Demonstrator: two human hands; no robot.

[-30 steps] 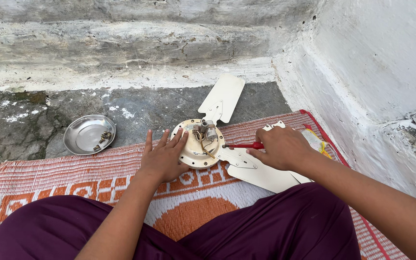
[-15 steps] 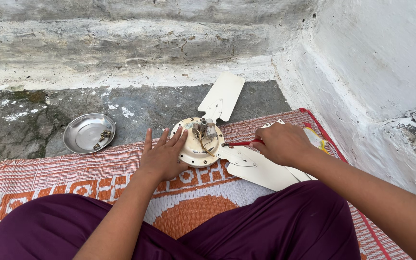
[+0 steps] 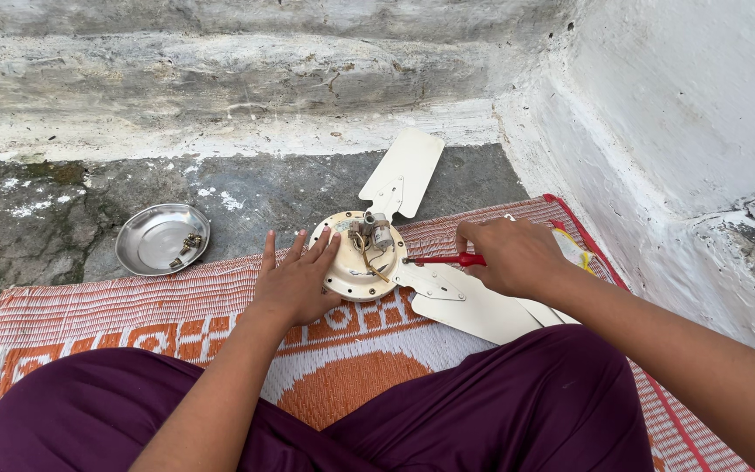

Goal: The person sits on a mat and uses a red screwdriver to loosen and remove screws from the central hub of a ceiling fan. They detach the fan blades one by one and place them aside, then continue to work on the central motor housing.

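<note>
At far left a steel dish keeps loose screws together. Your left hand lies flat, fingers spread, pressing the ceiling fan motor hub on the mat to steady it. Your right hand grips a red-handled screwdriver, its tip at the hub's right edge.

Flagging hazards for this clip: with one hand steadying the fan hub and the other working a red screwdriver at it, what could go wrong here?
1. The red-handled screwdriver in the right hand points toward the left hand, which rests flat on the fan hub; a slip might jab the fingers.
2. The hub's exposed wires lie near the tip and could get nicked.
3. A loosened screw could vanish into the woven mat, since the steel dish sits apart.
</note>
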